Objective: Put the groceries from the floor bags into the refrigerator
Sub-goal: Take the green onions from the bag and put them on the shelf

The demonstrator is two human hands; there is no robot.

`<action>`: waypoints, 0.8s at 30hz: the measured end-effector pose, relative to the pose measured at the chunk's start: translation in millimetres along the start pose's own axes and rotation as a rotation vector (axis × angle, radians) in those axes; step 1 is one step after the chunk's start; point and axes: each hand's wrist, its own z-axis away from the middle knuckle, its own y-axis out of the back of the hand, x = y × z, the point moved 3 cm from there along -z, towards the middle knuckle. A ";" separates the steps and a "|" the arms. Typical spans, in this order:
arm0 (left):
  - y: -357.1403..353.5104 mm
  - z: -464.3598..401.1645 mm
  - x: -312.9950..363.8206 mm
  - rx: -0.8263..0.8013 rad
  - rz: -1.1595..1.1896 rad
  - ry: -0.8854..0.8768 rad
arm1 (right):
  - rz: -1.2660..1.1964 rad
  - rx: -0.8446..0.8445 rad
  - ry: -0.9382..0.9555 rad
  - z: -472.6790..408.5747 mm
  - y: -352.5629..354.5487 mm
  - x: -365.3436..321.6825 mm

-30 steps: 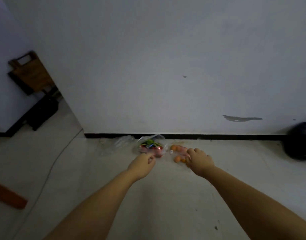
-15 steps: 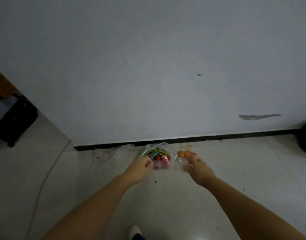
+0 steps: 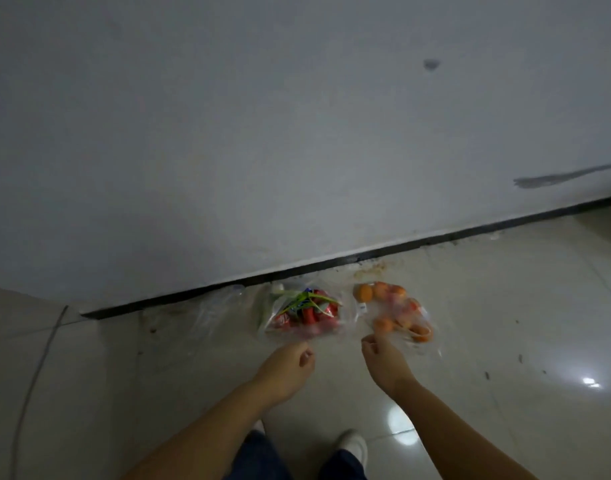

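Two clear plastic bags lie on the tiled floor against the wall. The left bag (image 3: 302,315) holds red packets and green items. The right bag (image 3: 397,315) holds several small orange fruits. My left hand (image 3: 288,367) hovers just short of the left bag with loosely curled fingers and nothing in it. My right hand (image 3: 383,360) reaches the near edge of the fruit bag, thumb and forefinger close together. Blur hides whether they pinch the plastic.
A crumpled, seemingly empty clear bag (image 3: 210,311) lies left of the two. The white wall with its black baseboard (image 3: 435,239) runs right behind them. A thin cable (image 3: 37,372) crosses the floor at left. My white shoes (image 3: 352,446) stand below.
The view has tilted down and come closer to the bags. Both hands have drawn back a little, from over the bags to their near edges.
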 end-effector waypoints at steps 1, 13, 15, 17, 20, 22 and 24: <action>-6.2 -25.6 -15.2 -0.011 0.004 0.014 | -0.048 0.007 -0.026 -23.1 -13.2 8.5; -87.3 -317.0 -125.5 0.088 -0.106 -0.125 | -0.315 0.138 -0.011 -298.1 -161.1 79.6; -94.5 -359.0 -137.4 0.132 -0.139 -0.189 | -0.208 0.135 0.063 -334.1 -174.5 86.8; -98.5 -395.6 -144.8 0.165 -0.214 -0.285 | -0.042 0.143 0.149 -360.7 -181.4 94.7; -96.0 -430.3 -152.8 0.161 -0.351 -0.385 | 0.294 0.154 0.260 -385.3 -187.7 107.0; -95.1 -442.1 -157.1 0.123 -0.465 -0.445 | 0.444 0.156 0.314 -392.3 -189.3 113.4; -97.2 -447.6 -157.9 0.078 -0.543 -0.486 | 0.502 0.172 0.336 -391.6 -189.4 116.9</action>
